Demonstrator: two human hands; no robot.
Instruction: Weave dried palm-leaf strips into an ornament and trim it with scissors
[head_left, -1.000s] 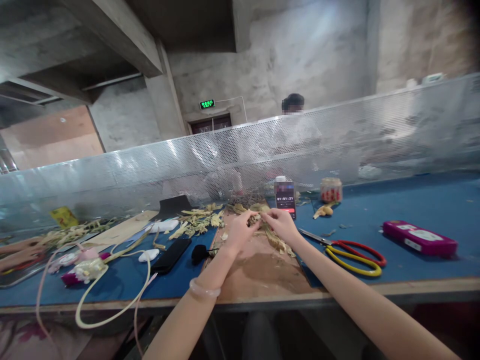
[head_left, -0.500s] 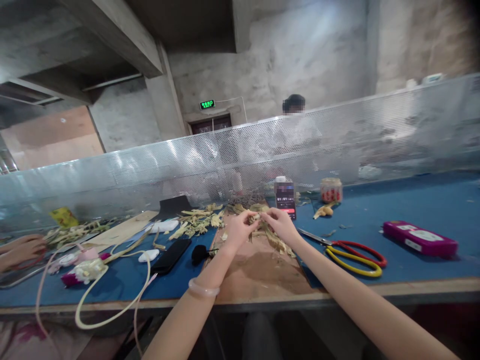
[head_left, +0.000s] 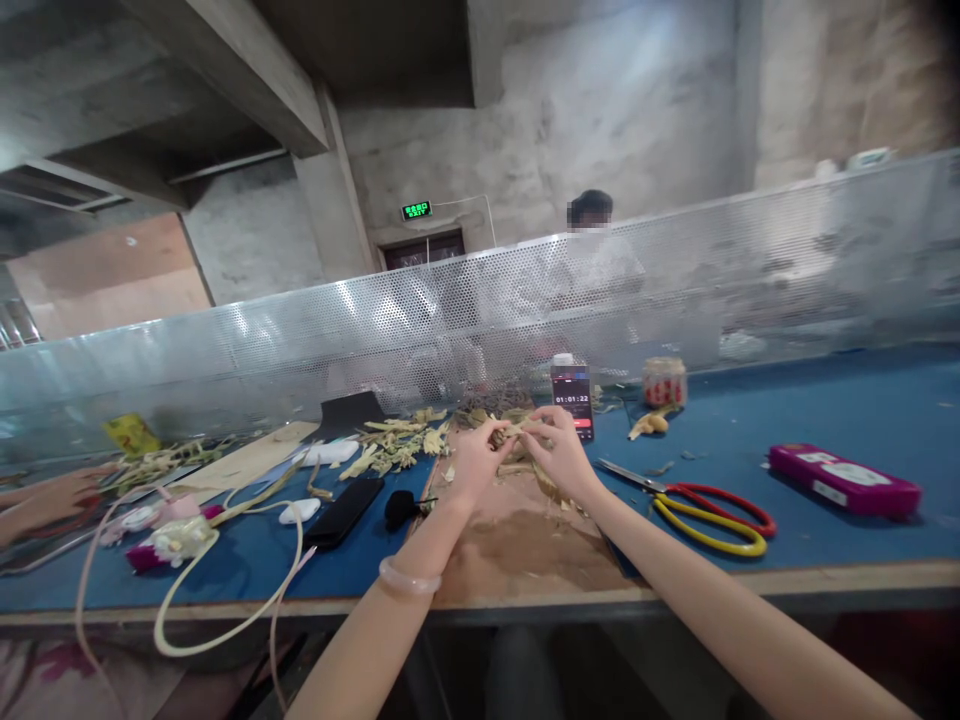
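Above a brown board, my left hand and my right hand meet, fingertips nearly touching. Both pinch a pale, dried plant strip, leaf-like in look; its exact kind is unclear. The fingers hide part of it. More dried plant matter lies on the board just behind and below my hands. A bracelet circles my left wrist.
Scissors with red and yellow handles lie at right, near a purple box. Behind stand a propped phone and a jar. Left are dried strips, a black phone, cables, and another person's hand.
My fingers have shifted slightly on the plant strip, with my right hand turned a little. Less of the dried leaf hanging below my right hand shows now. The other person's hand has moved slightly right.
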